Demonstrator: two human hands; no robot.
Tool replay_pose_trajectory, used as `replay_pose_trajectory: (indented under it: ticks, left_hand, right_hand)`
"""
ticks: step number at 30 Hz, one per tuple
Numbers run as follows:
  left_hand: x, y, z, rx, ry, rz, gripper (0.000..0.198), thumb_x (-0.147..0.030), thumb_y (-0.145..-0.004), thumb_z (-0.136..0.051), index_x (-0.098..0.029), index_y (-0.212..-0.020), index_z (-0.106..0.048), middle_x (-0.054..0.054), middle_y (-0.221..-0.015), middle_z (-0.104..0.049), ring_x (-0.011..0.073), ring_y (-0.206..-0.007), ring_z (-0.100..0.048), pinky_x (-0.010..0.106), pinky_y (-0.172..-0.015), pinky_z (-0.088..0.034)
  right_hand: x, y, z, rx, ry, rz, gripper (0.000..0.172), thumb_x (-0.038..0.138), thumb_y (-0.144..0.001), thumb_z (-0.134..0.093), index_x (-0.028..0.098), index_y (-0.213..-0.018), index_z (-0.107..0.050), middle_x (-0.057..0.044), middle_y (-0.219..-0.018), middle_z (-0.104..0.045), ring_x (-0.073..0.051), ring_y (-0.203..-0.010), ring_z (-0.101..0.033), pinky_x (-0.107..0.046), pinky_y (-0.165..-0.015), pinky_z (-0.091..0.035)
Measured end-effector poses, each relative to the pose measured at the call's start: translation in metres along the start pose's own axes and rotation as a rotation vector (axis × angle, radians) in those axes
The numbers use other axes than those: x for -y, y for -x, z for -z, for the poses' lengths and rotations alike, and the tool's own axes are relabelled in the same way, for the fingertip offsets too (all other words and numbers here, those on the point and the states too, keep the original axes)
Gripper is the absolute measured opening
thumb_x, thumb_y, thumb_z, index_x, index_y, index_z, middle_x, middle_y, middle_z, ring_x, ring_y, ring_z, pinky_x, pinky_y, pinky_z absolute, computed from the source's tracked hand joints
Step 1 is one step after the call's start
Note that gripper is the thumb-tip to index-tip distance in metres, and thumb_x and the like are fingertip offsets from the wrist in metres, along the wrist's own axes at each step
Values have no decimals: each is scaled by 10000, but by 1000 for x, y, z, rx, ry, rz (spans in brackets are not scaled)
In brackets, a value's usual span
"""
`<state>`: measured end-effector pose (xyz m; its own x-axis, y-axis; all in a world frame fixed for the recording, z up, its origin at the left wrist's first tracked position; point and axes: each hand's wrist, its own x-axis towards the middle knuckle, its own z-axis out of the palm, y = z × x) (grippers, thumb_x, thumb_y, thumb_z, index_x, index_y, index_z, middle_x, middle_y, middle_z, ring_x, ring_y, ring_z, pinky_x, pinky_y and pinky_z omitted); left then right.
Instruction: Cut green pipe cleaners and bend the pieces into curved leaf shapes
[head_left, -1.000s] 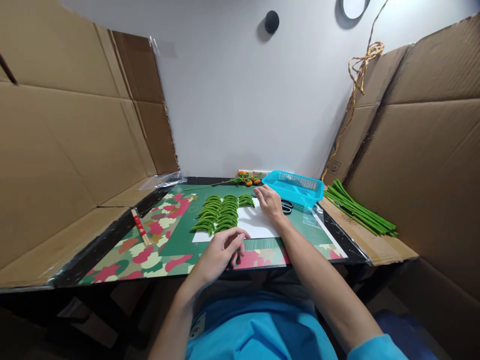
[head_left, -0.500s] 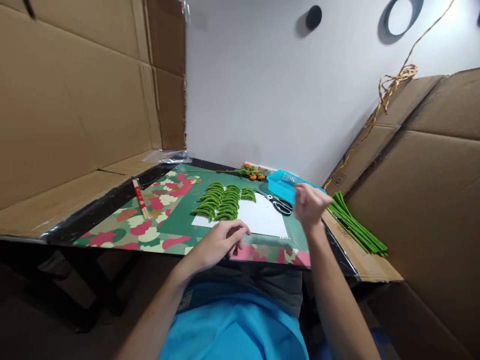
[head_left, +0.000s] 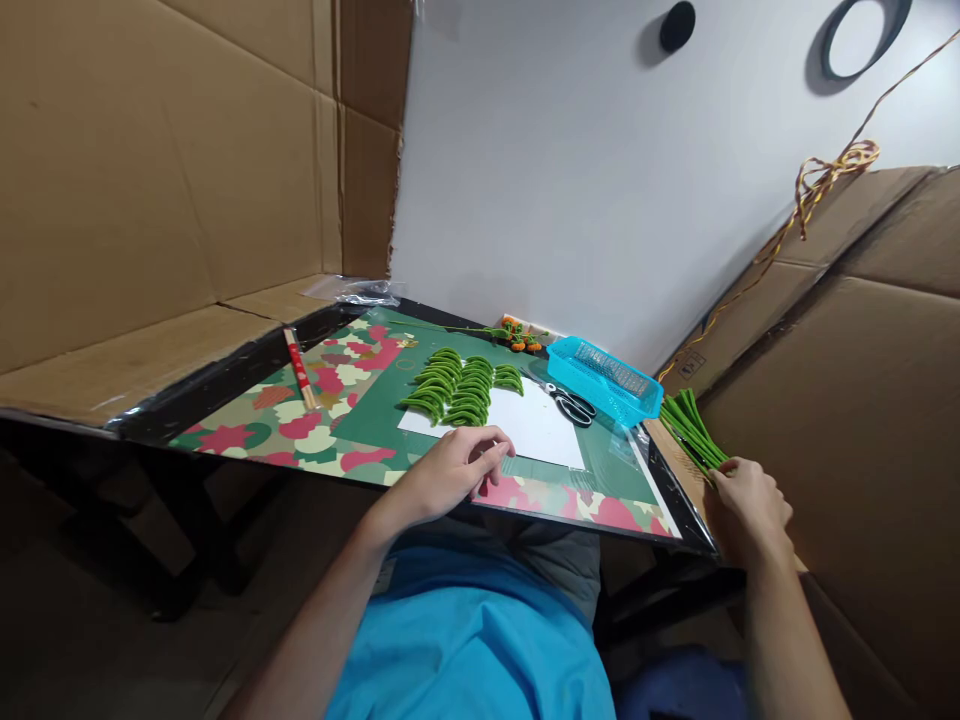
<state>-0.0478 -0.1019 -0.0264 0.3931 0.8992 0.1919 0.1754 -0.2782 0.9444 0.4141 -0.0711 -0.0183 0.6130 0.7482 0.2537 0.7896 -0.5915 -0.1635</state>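
My left hand (head_left: 450,472) rests on the near edge of the camouflage-patterned mat (head_left: 300,425), fingers loosely bent with nothing in them, just short of a white sheet (head_left: 536,425). On that sheet lie rows of several bent green pipe-cleaner pieces (head_left: 454,385). My right hand (head_left: 750,505) is off the table's right side. It lies over the near ends of a bundle of straight green pipe cleaners (head_left: 688,425) on a cardboard flap. Its fingers curl down onto the ends, and the grip itself is hidden.
Black scissors (head_left: 571,403) lie beside a turquoise mesh basket (head_left: 604,375) at the back right. A small orange-and-green flower stem (head_left: 517,336) lies by the wall. A chopstick packet (head_left: 300,367) sits at the left. Cardboard walls (head_left: 150,170) close in both sides.
My right hand left the white sheet, swung right past the basket and came down on the bundle of green pipe cleaners. The view turned and tilted. My left hand stayed put.
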Motion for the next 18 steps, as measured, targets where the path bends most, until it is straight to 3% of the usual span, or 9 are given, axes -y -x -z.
replay_pose_trajectory:
  ticks: [5, 11, 14, 16, 18]
  left_hand:
    - [2, -3, 2, 17, -7, -7, 418, -563, -993, -560, -174, -1014, -711, 32, -725, -682, 151, -573, -586, 252, -559, -482]
    - [2, -4, 3, 26, -10, 3, 386, -539, -1014, -552, -178, -1037, -687, 15, -739, -666, 136, -571, -569, 238, -548, -489]
    - [2, -4, 2, 29, -30, -5, 374, -528, -1024, -547, -182, -1036, -688, 6, -731, -660, 130, -573, -574, 232, -550, -485]
    - [2, -4, 2, 36, -45, 1, 373, -525, -1027, -547, -180, -1027, -687, 8, -729, -661, 131, -590, -590, 227, -552, -483]
    - [1, -5, 3, 36, -41, 20, 381, -532, -1022, -554, -172, -1020, -681, 8, -727, -654, 128, -577, -588, 226, -530, -480]
  right_hand:
    - [1, 8, -8, 51, -7, -81, 230, 347, -881, -676, 236, -1025, -817, -198, -999, -772, -364, -1005, -762, -455, -831, -571]
    - [3, 17, 7, 87, -22, -58, 242, 296, -971, -550, 214, -978, -778, -188, -1081, -769, -368, -1104, -736, -438, -848, -570]
    - [5, 31, 22, -21, -44, -112, 332, 276, -1015, -429, 183, -1105, -735, -227, -1173, -741, -402, -1143, -713, -487, -867, -555]
    - [11, 38, 34, -117, -137, -185, 309, 317, -1011, -456, 197, -1132, -714, -208, -1067, -756, -400, -1038, -737, -499, -839, -548]
    - [23, 44, 47, -220, -313, -130, 214, 348, -965, -564, 218, -1043, -716, -166, -993, -766, -363, -953, -740, -459, -799, -541]
